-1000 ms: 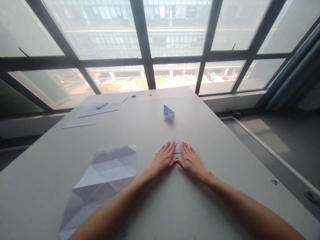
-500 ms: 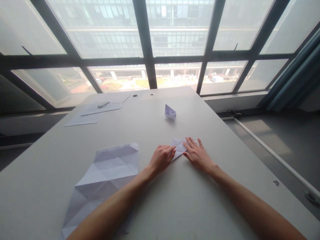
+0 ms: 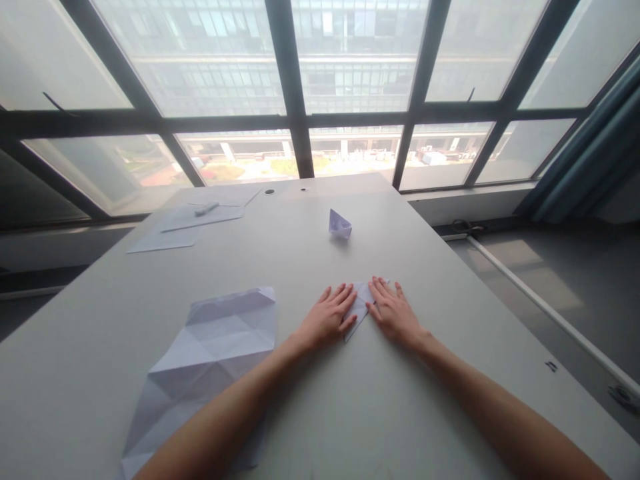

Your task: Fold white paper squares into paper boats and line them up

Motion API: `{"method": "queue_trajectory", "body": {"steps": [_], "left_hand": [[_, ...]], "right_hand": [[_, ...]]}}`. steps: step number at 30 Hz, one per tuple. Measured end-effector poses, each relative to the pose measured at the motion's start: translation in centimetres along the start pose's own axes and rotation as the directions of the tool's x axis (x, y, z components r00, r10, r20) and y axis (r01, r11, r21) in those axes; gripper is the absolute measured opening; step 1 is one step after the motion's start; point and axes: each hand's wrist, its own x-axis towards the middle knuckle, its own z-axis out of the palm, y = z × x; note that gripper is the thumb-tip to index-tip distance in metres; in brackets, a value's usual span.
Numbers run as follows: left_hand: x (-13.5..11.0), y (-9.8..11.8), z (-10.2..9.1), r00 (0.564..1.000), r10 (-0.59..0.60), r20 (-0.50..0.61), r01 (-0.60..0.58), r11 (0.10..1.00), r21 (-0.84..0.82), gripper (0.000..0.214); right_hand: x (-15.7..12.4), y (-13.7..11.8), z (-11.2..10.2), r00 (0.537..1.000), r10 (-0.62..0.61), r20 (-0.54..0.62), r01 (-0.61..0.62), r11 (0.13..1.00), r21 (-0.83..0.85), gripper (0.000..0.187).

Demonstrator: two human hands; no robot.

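A small folded piece of white paper (image 3: 359,308) lies on the white table between my hands, with a corner pointing toward me. My left hand (image 3: 330,313) rests flat on its left side, fingers stretched out. Across its right side lies my right hand (image 3: 393,310), palm down with the fingers slightly spread. Both hands cover parts of the paper, so its full outline is hidden. Beyond them stands a small folded paper shape (image 3: 340,225) with a pointed peak.
A large creased paper sheet (image 3: 220,340) lies at the left, partly under my left forearm. Flat sheets (image 3: 170,239) with a small whitish object (image 3: 207,209) on top are at the far left. Windows (image 3: 350,60) rise behind the table (image 3: 415,413).
My left hand has opened from curled fingers and now lies flat on the folded paper. The paper's upper left part has been folded over into a triangle-like shape. My right hand has hardly moved.
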Motion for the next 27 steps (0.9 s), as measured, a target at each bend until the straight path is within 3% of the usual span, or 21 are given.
{"method": "queue_trajectory", "body": {"steps": [6, 17, 27], "left_hand": [[0.00, -0.06, -0.15, 1.000, 0.000, 0.026, 0.000, 1.000, 0.025, 0.063], [-0.08, -0.18, -0.30, 0.997, 0.050, 0.066, -0.053, 0.997, 0.054, 0.081], [-0.03, -0.09, -0.29, 0.999, 0.045, 0.005, -0.045, 0.999, -0.008, 0.082]], "right_hand": [[0.08, 0.15, 0.28, 0.994, 0.106, -0.003, -0.106, 0.994, -0.025, 0.063], [0.18, 0.46, 0.54, 0.995, 0.101, -0.027, -0.101, 0.995, 0.003, 0.063], [0.25, 0.65, 0.87, 0.992, 0.108, -0.064, -0.105, 0.993, 0.049, 0.065]]}}
